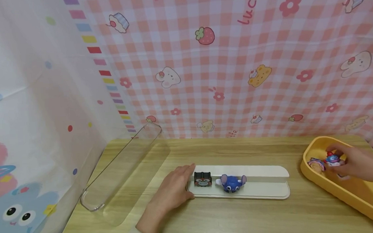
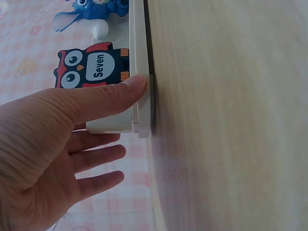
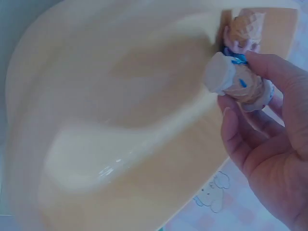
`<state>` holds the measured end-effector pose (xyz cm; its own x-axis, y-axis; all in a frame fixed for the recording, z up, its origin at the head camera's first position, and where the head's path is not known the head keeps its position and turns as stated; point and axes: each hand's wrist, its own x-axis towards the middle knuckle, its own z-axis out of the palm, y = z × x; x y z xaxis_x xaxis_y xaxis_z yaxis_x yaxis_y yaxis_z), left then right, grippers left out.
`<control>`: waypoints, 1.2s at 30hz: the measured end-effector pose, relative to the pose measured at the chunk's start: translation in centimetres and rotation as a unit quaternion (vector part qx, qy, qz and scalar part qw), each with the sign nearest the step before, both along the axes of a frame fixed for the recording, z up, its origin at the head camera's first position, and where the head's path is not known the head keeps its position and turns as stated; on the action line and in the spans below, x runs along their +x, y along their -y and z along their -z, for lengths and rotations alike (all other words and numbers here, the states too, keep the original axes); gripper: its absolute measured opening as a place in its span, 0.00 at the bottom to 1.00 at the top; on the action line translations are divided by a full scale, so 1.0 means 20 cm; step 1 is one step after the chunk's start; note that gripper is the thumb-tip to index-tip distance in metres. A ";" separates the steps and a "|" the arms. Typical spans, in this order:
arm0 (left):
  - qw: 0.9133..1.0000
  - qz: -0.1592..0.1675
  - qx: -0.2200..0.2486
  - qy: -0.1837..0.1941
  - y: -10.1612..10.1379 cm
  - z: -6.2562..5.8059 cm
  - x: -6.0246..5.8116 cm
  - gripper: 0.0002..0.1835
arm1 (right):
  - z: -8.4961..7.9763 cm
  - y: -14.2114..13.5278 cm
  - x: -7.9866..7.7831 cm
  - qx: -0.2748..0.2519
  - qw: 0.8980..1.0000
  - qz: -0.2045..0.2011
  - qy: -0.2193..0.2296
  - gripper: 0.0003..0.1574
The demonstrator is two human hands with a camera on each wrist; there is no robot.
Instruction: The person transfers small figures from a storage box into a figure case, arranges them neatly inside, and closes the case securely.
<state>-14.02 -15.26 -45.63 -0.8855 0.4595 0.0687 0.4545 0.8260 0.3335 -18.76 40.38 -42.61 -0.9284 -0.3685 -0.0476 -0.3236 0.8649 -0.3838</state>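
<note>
My left hand (image 1: 174, 191) holds the left end of a long white stepped display base (image 1: 266, 189), thumb on its front edge and fingers at the back corner. On that base stand a dark owl figure (image 1: 202, 179) marked "Seven" and, to its right, a blue big-eared Stitch figurine (image 1: 232, 183). My right hand (image 1: 361, 162) pinches a small blue figurine (image 1: 332, 158) with a red top over the yellow tray (image 1: 308, 171); in the right wrist view its waffle-patterned lower part and white underside show. Another figurine (image 1: 316, 165) lies in the tray's far end.
A clear plastic cover (image 1: 126, 176) lies on the wooden table (image 1: 230, 219) at the left. Behind the table hangs a pink checked cloth (image 1: 183, 53), and a white printed cloth (image 1: 31, 114) hangs along the left side.
</note>
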 end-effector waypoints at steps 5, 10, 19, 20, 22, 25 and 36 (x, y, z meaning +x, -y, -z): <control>1.000 -0.001 -0.001 0.001 0.00 0.00 0.00 0.52 | -0.03 0.02 0.04 0.021 0.992 0.004 -0.126 0.37; 1.000 -0.002 -0.001 0.001 0.00 0.00 0.00 0.52 | -0.07 0.05 0.07 -0.012 0.978 0.015 -0.208 0.44; 1.000 -0.001 0.003 0.000 0.00 0.00 0.00 0.52 | -0.15 0.12 0.12 -0.041 0.973 0.063 -0.217 0.42; 1.000 0.000 0.003 0.000 0.00 0.00 0.00 0.52 | -0.15 0.12 0.13 -0.049 0.973 0.066 -0.213 0.41; 1.000 0.001 0.002 0.000 0.00 0.01 0.00 0.52 | -0.17 0.14 0.14 -0.059 0.973 0.074 -0.212 0.41; 1.000 0.000 0.001 0.002 0.00 0.01 0.00 0.52 | -0.18 0.16 0.16 -0.068 0.971 0.080 -0.214 0.40; 1.000 0.000 0.003 0.003 0.00 0.00 0.00 0.52 | -0.23 0.30 0.20 -0.068 0.965 0.079 -0.240 0.42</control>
